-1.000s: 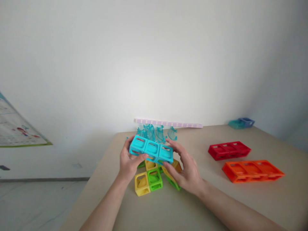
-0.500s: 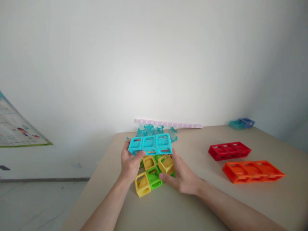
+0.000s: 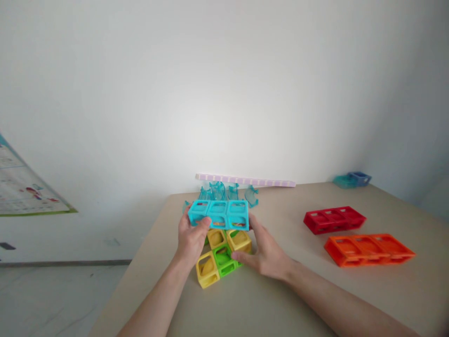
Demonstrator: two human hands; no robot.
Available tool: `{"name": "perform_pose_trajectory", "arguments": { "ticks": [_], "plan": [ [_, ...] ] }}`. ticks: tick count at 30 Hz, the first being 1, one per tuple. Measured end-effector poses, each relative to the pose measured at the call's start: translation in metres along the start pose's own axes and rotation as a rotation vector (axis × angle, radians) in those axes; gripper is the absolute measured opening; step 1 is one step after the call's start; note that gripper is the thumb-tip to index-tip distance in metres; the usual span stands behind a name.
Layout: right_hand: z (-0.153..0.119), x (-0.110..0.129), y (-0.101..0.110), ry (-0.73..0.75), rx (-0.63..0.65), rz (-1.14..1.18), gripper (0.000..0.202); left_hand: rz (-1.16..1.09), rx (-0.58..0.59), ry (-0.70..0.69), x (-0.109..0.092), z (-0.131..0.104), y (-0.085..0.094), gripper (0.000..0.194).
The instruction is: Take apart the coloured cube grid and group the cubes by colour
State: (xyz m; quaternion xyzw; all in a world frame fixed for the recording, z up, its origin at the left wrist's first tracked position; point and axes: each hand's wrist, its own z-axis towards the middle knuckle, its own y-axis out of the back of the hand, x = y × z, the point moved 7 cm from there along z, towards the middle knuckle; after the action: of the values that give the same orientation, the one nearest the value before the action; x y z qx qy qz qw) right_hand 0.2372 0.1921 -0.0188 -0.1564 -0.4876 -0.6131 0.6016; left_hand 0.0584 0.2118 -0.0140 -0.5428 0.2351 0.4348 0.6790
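The yellow cube [image 3: 240, 240] by the right hand [image 3: 268, 257], whose grip is unclear, now lies flatter, seemingly better seated; the left hand [image 3: 190, 239] clamps the blue block [image 3: 219, 213].

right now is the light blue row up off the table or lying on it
Up off the table: the left hand grips the light blue row, which partly hides yellow and green blocks below.

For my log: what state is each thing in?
Cyan row: held up
Left hand: gripping cyan row
Yellow-green blocks: on table, partly hidden
Right hand: at those blocks, grip unclear
Red row: on table
Orange row: on table
Purple strip: along wall
Teal pieces: on table
Blue piece: on table
Poster: on wall
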Motion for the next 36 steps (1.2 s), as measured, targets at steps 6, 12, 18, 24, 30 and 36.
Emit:
{"name": "perform_pose_trajectory", "arguments": {
  "ticks": [6, 12, 18, 24, 30, 36],
  "plan": [
    [0.002, -0.007, -0.010, -0.161, 0.133, 0.071, 0.055, -0.111, 0.010, 0.206, 0.013, 0.003, -0.002, 0.031],
    [0.002, -0.025, -0.005, -0.311, 0.039, 0.256, 0.041, -0.143, -0.017, 0.324, 0.027, 0.004, 0.007, 0.027],
    [0.000, -0.050, 0.000, -0.478, -0.179, 0.389, 0.040, -0.136, -0.078, 0.355, 0.032, 0.006, 0.016, 0.025],
    [-0.003, -0.065, 0.007, -0.582, -0.230, 0.242, 0.049, -0.219, -0.138, 0.403, 0.035, 0.006, 0.019, 0.017],
    [-0.001, -0.071, 0.029, -0.589, -0.235, -0.083, 0.049, -0.240, -0.160, 0.426, 0.035, 0.006, 0.021, 0.011],
    [0.005, -0.060, 0.022, -0.405, -0.177, -0.253, 0.050, -0.261, -0.156, 0.431, 0.033, 0.006, 0.019, 0.011]
  ]
}}
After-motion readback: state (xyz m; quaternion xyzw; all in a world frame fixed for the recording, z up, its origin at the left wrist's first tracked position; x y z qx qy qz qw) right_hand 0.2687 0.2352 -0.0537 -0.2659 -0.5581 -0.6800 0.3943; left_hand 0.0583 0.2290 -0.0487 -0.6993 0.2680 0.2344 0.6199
